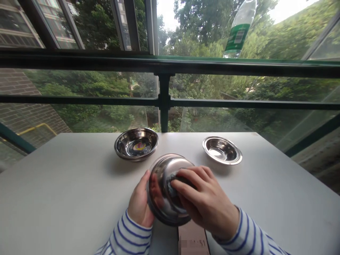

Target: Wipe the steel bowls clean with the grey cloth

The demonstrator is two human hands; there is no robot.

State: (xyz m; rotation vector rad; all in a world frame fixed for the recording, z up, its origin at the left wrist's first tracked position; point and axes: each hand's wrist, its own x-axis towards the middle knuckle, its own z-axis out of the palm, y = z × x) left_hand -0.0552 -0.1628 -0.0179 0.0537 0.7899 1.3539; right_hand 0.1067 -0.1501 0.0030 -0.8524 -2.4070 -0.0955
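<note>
A shiny stainless steel bowl [160, 200] is held up in front of me, tilted, with its outer bottom side turned toward me. My left hand [140, 203] grips it by the left edge, thumb along the rim and the other fingers behind it, out of sight. Against the bowl's base, my right hand [203, 198] presses a small bunched grey-blue cloth [172, 187] under its fingertips. Most of that cloth is covered by the fingers.
Stacked steel bowls [136, 144], the top one with a sticker inside, stand at the back left of the white table [66, 191]. Another steel bowl [222, 150] sits back right. A phone [193, 237] lies below my hands. A plastic bottle [237, 33] stands on the railing.
</note>
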